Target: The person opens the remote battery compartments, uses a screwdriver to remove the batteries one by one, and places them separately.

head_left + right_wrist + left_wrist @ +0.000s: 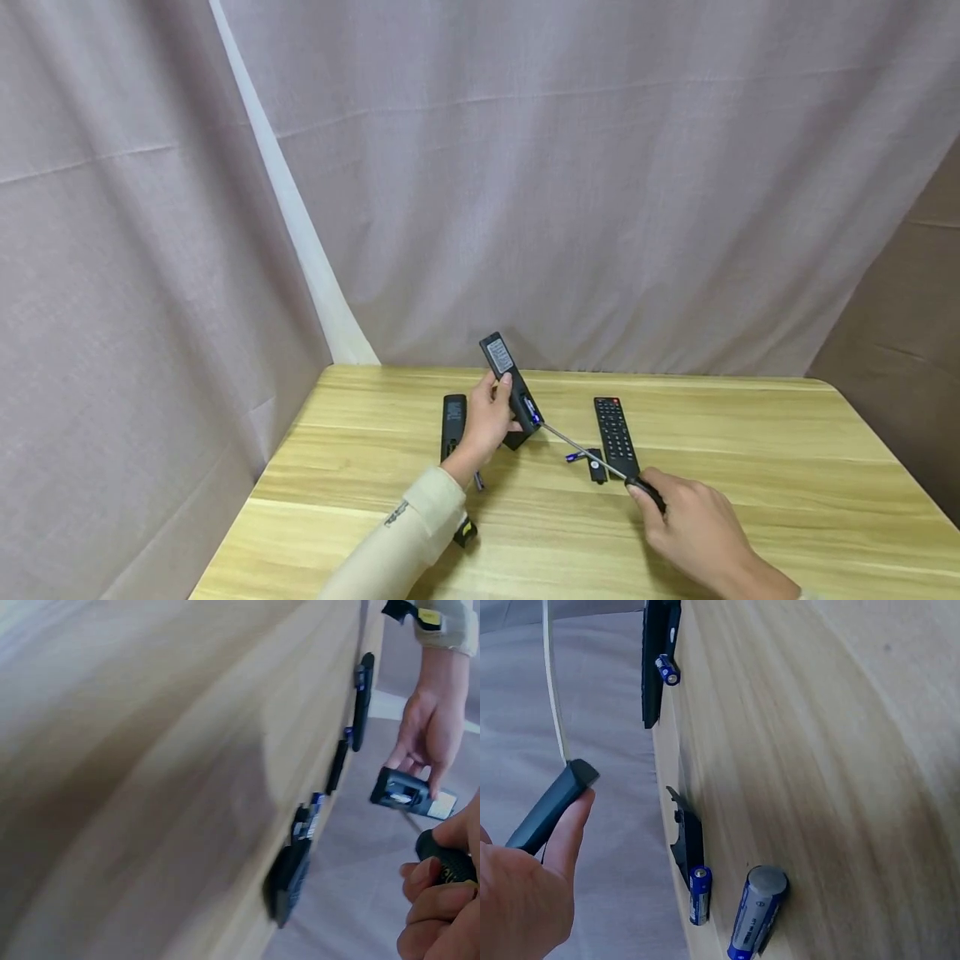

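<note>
Head view: left hand (pixel 487 421) grips a black remote (pixel 511 390), tilted, back side up, above the counter (pixel 750 467). Right hand (pixel 693 525) closes around a screwdriver (pixel 600 461) handle; its tip meets the remote's lower end. Second remote (pixel 616 436), loose cover (pixel 596 465) and battery (pixel 575 456) lie between the hands.
</note>
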